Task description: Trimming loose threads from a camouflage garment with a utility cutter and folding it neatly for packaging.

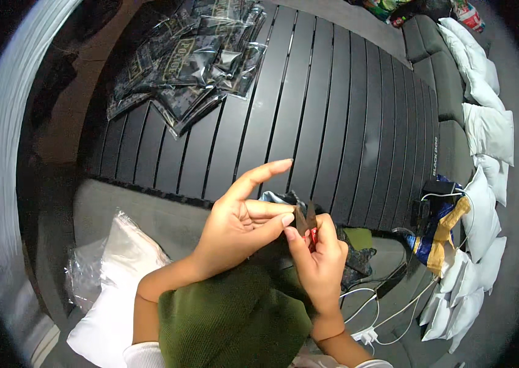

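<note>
My right hand (322,254) is closed around small thread snips (306,222) with two dark blades pointing up and a bit of red by the fingers. Close beside the blades, my left hand (241,214) has its thumb and middle finger pinched together while its index finger points out over the table. What that pinch holds is too small to make out. Beneath both hands an olive green ribbed knit cloth (235,322) drapes over my lap and forearms. Part of a dark and light blue item (281,197) shows behind the fingers.
A black slatted table (327,116) stands ahead, with several clear-wrapped dark patterned packets (189,61) at its far left. White pillows (488,132) line the grey sofa on the right. White cables (367,334) and a blue and yellow bag (440,242) lie right. Clear plastic bags (127,245) lie left.
</note>
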A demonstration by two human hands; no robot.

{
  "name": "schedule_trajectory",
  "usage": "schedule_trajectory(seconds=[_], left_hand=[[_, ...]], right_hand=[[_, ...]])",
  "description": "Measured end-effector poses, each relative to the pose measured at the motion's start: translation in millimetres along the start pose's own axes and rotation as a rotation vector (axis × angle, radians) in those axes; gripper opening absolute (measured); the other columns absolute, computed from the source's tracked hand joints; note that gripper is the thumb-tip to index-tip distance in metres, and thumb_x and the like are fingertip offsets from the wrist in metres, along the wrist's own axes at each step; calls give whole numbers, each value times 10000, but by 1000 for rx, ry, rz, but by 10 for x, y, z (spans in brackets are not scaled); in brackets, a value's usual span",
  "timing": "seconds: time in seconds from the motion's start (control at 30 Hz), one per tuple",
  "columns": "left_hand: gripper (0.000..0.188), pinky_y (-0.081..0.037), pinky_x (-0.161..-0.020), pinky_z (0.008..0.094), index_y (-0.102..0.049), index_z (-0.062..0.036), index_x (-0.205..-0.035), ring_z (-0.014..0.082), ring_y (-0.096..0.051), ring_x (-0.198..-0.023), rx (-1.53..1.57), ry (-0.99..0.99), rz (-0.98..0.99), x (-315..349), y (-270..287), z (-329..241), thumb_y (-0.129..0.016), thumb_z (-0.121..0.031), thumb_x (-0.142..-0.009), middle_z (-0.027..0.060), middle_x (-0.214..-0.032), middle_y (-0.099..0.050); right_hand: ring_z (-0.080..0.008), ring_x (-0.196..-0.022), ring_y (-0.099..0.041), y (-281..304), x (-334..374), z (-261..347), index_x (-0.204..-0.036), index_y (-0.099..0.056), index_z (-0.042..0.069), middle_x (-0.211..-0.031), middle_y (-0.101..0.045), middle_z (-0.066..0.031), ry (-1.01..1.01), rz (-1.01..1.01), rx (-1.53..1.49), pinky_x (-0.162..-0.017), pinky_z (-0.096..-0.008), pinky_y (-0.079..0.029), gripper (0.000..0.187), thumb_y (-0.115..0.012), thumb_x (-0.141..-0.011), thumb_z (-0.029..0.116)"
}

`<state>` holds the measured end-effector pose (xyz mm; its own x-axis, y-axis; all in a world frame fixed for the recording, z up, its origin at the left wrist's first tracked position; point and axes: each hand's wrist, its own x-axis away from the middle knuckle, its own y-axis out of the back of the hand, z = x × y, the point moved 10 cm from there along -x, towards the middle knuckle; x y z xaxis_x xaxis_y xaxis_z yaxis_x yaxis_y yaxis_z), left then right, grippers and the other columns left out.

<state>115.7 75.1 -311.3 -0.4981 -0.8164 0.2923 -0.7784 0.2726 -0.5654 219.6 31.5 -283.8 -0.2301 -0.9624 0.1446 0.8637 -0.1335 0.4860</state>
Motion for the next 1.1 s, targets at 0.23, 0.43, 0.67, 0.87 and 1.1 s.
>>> schedule_trajectory(seconds=[0.23,0.43,0.67,0.87,1.1], left_hand=[[559,-459,-775,226,-291,-25,-1280,126,-585,-861,9,4,-4,11,29,-7,-531,79,-787,166,-926,-623],[455,-450,-795,222,-375,-7,-1231,111,-572,-889,14,2,1,-10,48,11,-518,61,-804,121,-956,-607],[332,-440,-853,256,-484,42,-1103,134,-560,-955,-106,-50,39,-10,44,22,-548,77,-779,122,-1040,-574],[534,-440,-813,235,-326,-2,-1268,133,-577,-906,-10,-29,20,7,29,3,-530,84,-782,156,-964,-618],[669,-447,-723,191,-214,-30,-1331,103,-587,-851,-17,-35,56,23,-3,-30,-557,79,-766,163,-960,-618]], right_hand=[[-45,-457,-388,9,9,-26,-752,-467,21,-505,-419,-22,49,-26,12,-418,-215,-341,186,-617,-803,119],[-21,-417,-384,220,54,-237,-731,-442,47,-492,-416,41,-38,-144,-148,-382,-177,-288,175,-567,-832,114],[-33,-495,-362,147,46,15,-734,-451,13,-533,-416,5,-6,13,-26,-439,-191,-322,246,-670,-753,122],[-46,-480,-379,114,52,32,-759,-461,9,-526,-418,-4,1,74,3,-434,-206,-336,242,-663,-765,143],[-60,-452,-386,96,56,62,-771,-465,14,-512,-426,-22,26,55,46,-422,-218,-341,228,-647,-780,151]])
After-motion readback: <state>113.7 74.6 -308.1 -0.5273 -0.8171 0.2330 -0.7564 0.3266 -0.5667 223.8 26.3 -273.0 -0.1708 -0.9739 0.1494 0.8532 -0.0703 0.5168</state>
